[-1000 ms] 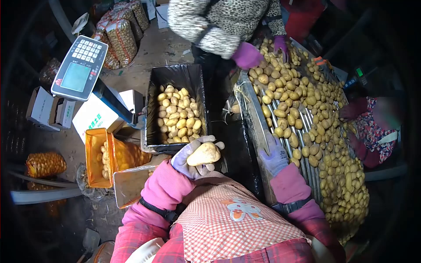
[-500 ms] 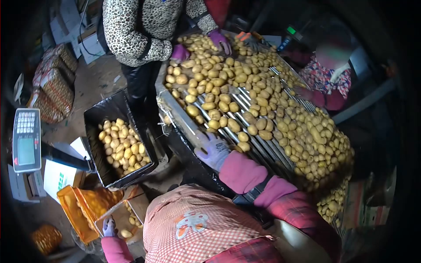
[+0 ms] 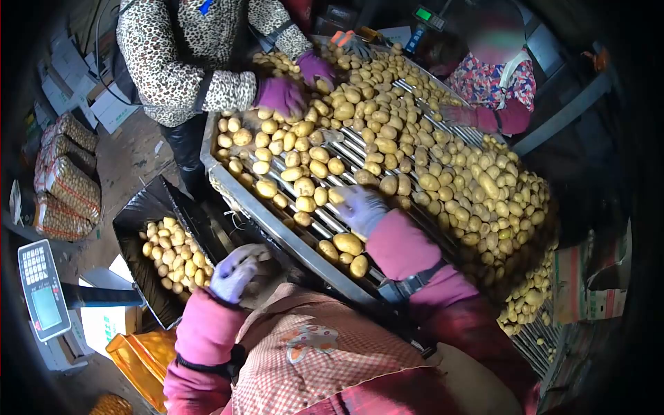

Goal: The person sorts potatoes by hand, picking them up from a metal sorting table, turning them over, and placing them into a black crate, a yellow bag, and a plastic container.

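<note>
Potatoes point(image 3: 387, 126) cover a metal roller table point(image 3: 277, 232) in front of me. My right hand point(image 3: 361, 209), in a pale purple glove, reaches over the rollers with its fingers on or beside a potato; whether it grips that potato cannot be made out. Below it, a few potatoes point(image 3: 347, 243) rest near the table edge. My left hand point(image 3: 238, 272), also gloved, is in front of my checked apron point(image 3: 311, 353), short of the table edge. Its fingers are bent and blurred, and any contents are hidden.
A black-lined crate point(image 3: 128, 242) holds potatoes at the left, beside a scale display point(image 3: 45, 297) and an orange mesh bag point(image 3: 149, 360). Full sacks point(image 3: 69, 187) stand farther back. A person in leopard print point(image 3: 214, 41) and another in a floral top point(image 3: 491, 83) work across the table.
My left hand has risen from the clear-sided container at the lower left to in front of my apron. My right hand has moved from the table edge over the rollers. The view has shifted.
</note>
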Tool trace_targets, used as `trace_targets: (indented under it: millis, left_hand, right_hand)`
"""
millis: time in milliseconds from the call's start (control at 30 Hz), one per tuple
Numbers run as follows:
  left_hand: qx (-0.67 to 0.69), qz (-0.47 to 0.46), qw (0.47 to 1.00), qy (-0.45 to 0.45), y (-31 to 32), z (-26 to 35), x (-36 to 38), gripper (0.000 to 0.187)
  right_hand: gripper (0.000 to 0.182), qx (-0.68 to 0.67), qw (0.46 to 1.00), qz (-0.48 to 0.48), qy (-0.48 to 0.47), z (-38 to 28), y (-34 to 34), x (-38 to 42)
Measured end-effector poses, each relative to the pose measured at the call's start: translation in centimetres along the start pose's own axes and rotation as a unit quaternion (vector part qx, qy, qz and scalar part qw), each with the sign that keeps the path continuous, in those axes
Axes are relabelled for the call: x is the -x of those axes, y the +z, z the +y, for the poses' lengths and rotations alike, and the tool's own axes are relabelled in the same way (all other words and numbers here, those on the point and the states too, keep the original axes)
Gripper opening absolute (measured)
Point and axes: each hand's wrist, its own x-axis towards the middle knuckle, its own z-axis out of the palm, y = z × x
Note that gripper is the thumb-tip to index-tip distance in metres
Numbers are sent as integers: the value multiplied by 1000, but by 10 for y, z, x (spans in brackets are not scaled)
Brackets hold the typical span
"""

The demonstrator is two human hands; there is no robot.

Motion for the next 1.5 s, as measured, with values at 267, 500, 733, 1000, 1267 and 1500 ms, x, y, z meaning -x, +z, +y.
trace_targets:
  millis: [267,500,733,1000,1267,1500]
  left_hand:
    - [293,-40,948,-116,55,-6,-84,62]
    - [439,-203,872,-69,80,-20,-123,59]
    - [454,-202,862,-104,82,-16,-123,50]
    - [507,-113,835,-180,67,-13,-107,51]
    - [536,-157,802,-213,58,-8,-96,42]
    - [468,-112,863,-153,62,15,-76,49]
  right_hand:
    - [53,-513,858,0,23,2,8,-4]
    - [42,-79,991,79,78,32,-49,-13]
    - [40,284,947,-45,147,52,-9,-59]
    - [21,-152,982,-80,82,51,-43,-56]
    - [43,-648,755,-99,-30,-15,-49,-11]
    - [57,-371,892,-136,-220,-66,-54,-1]
